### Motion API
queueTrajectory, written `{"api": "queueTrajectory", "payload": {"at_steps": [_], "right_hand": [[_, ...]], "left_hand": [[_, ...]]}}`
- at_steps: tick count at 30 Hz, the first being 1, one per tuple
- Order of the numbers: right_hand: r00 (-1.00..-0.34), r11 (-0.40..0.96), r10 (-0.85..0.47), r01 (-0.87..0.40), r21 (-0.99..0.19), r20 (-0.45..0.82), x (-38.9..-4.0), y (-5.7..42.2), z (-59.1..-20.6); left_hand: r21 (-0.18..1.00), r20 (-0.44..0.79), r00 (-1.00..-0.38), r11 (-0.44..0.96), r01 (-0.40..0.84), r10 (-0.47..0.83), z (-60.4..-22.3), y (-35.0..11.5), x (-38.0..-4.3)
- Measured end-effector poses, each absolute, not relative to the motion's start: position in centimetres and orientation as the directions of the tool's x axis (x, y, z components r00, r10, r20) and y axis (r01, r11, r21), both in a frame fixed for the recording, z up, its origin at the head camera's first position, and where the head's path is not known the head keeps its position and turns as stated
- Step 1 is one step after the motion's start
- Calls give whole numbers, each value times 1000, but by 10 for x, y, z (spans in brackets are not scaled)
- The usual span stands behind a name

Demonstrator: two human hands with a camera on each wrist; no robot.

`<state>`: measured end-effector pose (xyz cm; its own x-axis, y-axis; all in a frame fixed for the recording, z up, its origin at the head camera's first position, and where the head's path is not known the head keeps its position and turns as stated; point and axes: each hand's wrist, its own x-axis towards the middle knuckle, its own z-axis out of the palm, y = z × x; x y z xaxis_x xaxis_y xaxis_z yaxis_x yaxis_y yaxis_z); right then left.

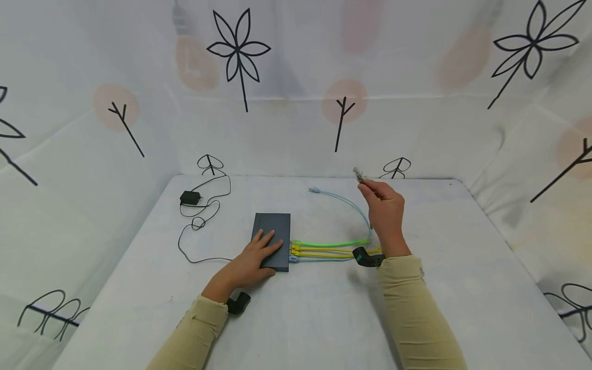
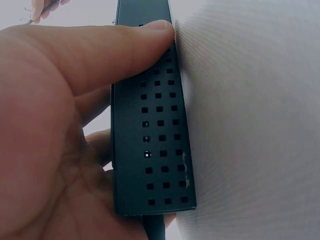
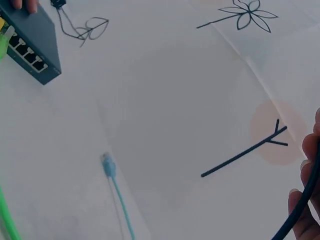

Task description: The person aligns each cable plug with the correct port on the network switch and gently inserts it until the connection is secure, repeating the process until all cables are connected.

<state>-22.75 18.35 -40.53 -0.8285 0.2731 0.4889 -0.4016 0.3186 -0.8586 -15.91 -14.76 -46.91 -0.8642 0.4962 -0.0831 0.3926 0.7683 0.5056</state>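
My left hand (image 1: 252, 261) rests on a dark grey network switch (image 1: 279, 221), fingers spread over its top. In the left wrist view the thumb lies on its perforated side wall (image 2: 160, 110). Up over the table's back part, my right hand (image 1: 387, 210) pinches a dark cable (image 3: 298, 209) whose pale, clear-looking plug (image 1: 357, 172) points up and away. Green (image 1: 328, 244), yellow (image 1: 324, 255) and light blue cables run from the switch's right side toward the right wrist. Several open ports (image 3: 29, 54) show in the right wrist view.
A loose light blue cable end (image 1: 315, 190) lies behind the plugged cables. At the back left sits a black power adapter (image 1: 190, 198), its thin looped cord (image 1: 198, 224) running to the switch. White patterned cloth (image 1: 287, 128) surrounds the white table (image 1: 324, 329).
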Motion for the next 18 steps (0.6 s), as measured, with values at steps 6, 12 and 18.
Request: {"api": "queueTrajectory", "payload": {"at_steps": [6,12,18], "right_hand": [[-744,552,36,-542,-634,668,-231,171,-414],[-804,698,-267,-542,-468,531,-234,155,-433],[-857,738,-384,-509,-444,345,-236,142,-453]], "left_hand": [[505,-90,-864,771,389,495,-469,-148,-160],[503,-103,-867,777,378,488,-469,-147,-161],[496,-104,-865,780,382,491,-469,-148,-161]]}}
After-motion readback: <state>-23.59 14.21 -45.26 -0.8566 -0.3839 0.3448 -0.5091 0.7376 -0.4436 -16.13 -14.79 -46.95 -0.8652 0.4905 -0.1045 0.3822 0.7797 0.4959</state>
